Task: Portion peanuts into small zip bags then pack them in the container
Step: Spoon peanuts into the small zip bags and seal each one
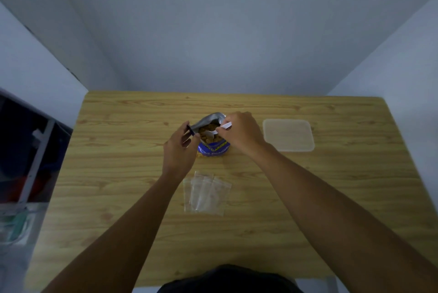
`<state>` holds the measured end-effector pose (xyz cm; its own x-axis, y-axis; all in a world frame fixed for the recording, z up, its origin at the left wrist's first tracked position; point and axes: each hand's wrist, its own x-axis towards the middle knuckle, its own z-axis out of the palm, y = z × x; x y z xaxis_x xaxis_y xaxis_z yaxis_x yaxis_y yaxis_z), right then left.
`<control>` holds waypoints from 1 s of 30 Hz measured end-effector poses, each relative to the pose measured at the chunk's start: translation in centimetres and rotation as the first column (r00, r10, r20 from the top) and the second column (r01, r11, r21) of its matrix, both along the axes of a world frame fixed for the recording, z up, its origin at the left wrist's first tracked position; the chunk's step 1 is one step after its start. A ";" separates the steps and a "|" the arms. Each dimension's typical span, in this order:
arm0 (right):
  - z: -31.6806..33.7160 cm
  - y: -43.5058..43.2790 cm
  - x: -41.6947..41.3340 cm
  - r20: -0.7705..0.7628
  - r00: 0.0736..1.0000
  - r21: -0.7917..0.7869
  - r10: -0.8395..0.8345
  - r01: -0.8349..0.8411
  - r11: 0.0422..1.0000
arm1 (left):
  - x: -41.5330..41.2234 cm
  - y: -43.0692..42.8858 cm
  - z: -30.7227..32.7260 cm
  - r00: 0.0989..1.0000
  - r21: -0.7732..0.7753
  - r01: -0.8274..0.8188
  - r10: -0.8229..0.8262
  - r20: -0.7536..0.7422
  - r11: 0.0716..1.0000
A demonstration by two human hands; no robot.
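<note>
Our left hand [180, 148] pinches the peanut bag [213, 148] open at mid-table. Our right hand [239, 134] pinches a white spoon [216, 130] dipped among the peanuts [205, 132]. Nearer us, the zip bags [206, 195] lie empty. The container [288, 135] at right holds nothing; portioning seems barely begun.

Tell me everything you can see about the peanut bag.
The peanut bag is a blue pouch with yellow and white lettering and a silvery foil lining. It stands upright at the middle of the table, its top open, with brown peanuts showing inside. The left hand pinches its left rim, holding the mouth open, and a white spoon held by the right hand dips into the peanuts.
</note>
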<state>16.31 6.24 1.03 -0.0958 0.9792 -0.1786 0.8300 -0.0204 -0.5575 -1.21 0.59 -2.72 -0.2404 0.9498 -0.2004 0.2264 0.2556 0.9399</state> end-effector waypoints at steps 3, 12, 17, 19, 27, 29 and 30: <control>0.0 -0.1 0.8 -0.021 0.998 -0.010 -0.052 0.052 0.999 | 0.1 -0.3 0.1 1.000 0.010 0.006 -0.006 -0.022 1.000; -5.0 -7.7 3.6 -0.267 0.800 -0.020 -0.537 0.552 0.833 | 0.6 -5.3 -5.2 0.976 -0.067 -0.010 -0.005 -0.216 0.998; -11.4 -12.9 2.9 -0.085 0.985 -0.261 -0.153 0.126 0.957 | 2.3 -7.9 -6.7 0.917 -0.181 0.229 -0.275 -0.290 0.956; -11.7 -13.6 2.3 -0.053 0.996 -0.269 -0.067 0.050 0.962 | 2.9 -8.5 -7.2 0.900 -0.213 0.256 -0.313 -0.304 0.943; -13.1 -14.8 2.0 0.043 0.999 -0.117 -0.009 0.014 0.993 | 3.8 -9.6 -8.0 0.823 -0.253 0.296 -0.381 -0.422 0.921; -13.2 -14.8 2.0 0.031 0.999 -0.103 -0.016 0.019 0.994 | 3.8 -9.5 -8.1 0.819 -0.258 0.295 -0.383 -0.428 0.920; -13.2 -14.9 2.1 0.031 0.999 -0.094 -0.016 0.019 0.995 | 3.8 -9.4 -8.2 0.821 -0.256 0.294 -0.380 -0.425 0.921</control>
<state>18.36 -8.61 -12.14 -0.0719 0.9593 -0.2731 0.8453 -0.0867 -0.5273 2.56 -8.83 -10.89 -0.0166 0.9490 -0.3148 0.7208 0.2295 0.6541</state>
